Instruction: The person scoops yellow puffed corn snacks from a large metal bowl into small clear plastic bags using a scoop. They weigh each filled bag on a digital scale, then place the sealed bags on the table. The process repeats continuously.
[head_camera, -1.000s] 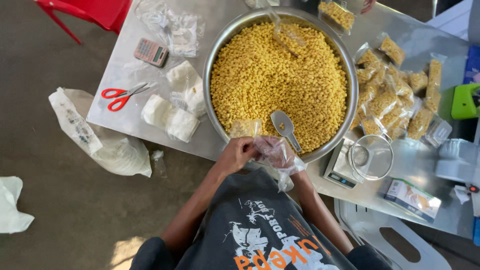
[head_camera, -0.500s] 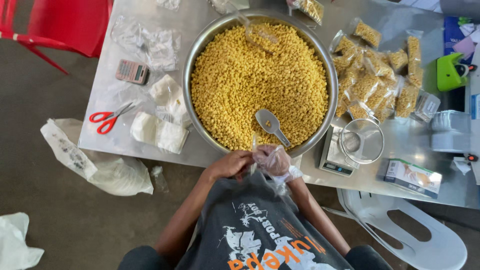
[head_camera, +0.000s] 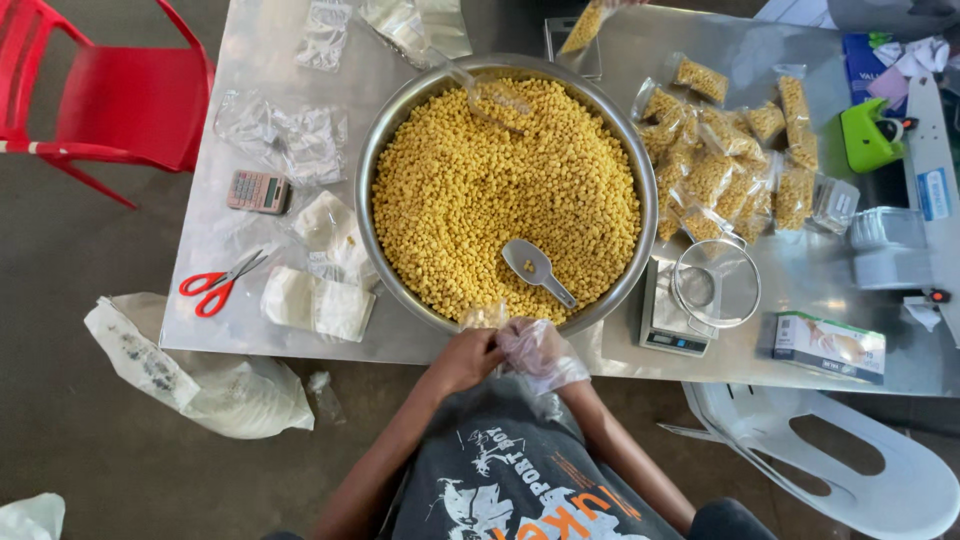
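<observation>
The bare left hand (head_camera: 468, 358) and plastic-gloved right hand (head_camera: 535, 350) meet at the table's (head_camera: 250, 340) near edge, both pinching a small clear bag (head_camera: 487, 318) at its mouth. The bag looks light, limp and slippery, best held by its top. Beyond, a scoop (head_camera: 537, 269) rests in a large metal bowl (head_camera: 372, 160) of yellow snack pieces.

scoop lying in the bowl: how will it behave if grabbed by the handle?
The scoop looks like thin plastic, so probably light and stiff. It rests on loose yellow pellets, which would likely shift and slide. Pellets in its cup may spill if it tilts.
</observation>
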